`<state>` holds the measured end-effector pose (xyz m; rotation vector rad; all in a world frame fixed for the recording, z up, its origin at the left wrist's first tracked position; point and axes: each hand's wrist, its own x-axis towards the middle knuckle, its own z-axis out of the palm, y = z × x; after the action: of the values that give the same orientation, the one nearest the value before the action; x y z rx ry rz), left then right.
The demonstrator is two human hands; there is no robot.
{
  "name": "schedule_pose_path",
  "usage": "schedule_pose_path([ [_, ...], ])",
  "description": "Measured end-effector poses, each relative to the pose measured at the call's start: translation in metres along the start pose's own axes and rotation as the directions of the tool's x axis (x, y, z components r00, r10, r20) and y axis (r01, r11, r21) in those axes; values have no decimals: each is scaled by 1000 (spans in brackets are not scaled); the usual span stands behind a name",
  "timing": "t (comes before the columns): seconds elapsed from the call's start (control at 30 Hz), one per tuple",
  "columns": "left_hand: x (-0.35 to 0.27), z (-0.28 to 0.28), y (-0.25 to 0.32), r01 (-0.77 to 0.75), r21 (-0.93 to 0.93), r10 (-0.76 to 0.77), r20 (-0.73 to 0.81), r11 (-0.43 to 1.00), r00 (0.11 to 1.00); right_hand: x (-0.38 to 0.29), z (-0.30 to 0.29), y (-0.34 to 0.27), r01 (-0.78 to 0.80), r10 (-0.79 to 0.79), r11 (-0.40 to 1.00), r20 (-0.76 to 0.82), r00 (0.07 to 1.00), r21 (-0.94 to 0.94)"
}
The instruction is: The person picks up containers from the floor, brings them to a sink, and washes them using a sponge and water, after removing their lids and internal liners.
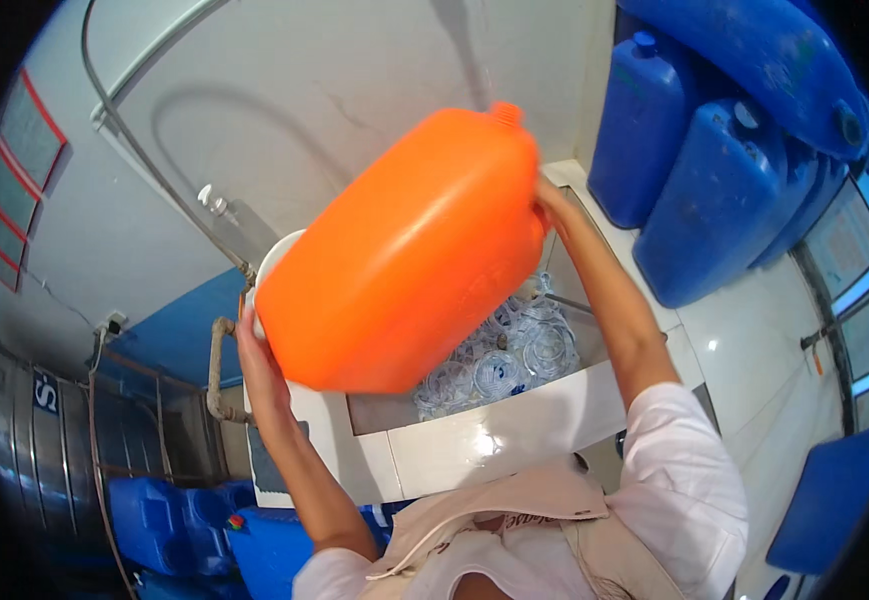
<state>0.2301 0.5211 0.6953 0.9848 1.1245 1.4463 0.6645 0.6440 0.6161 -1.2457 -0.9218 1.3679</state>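
Observation:
A large orange plastic jerrycan (404, 255) is held tilted between my two hands above a tiled basin (509, 427). My left hand (262, 367) presses against its lower left end. At the upper right end, near the handle, my right hand (547, 196) grips it, with the fingers mostly hidden behind the can. The ribbed orange neck (507, 115) points up and bears no visible cap. Beneath the can, coils of clear plastic tubing or similar round clear pieces (509, 352) lie in the basin; the can covers part of them.
Blue jerrycans (712, 202) stand on the tiled ledge at the right. More blue jerrycans (153, 525) are at the lower left, near a dark ribbed tank (29, 442). A pump bottle (243, 221) stands by the wall, beside a hose and a pipe (216, 367). A white round container (278, 255) is partly hidden.

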Motion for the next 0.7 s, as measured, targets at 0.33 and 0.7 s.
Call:
schedule_pose_path([
  [0.33, 9, 175, 79, -587, 275, 368, 561, 761, 741, -45, 24, 210, 250, -265, 596, -108, 958, 763],
  [0.7, 148, -91, -142, 160, 37, -44, -878, 986, 477, -48, 25, 245, 264, -337, 565, -74, 939, 781],
])
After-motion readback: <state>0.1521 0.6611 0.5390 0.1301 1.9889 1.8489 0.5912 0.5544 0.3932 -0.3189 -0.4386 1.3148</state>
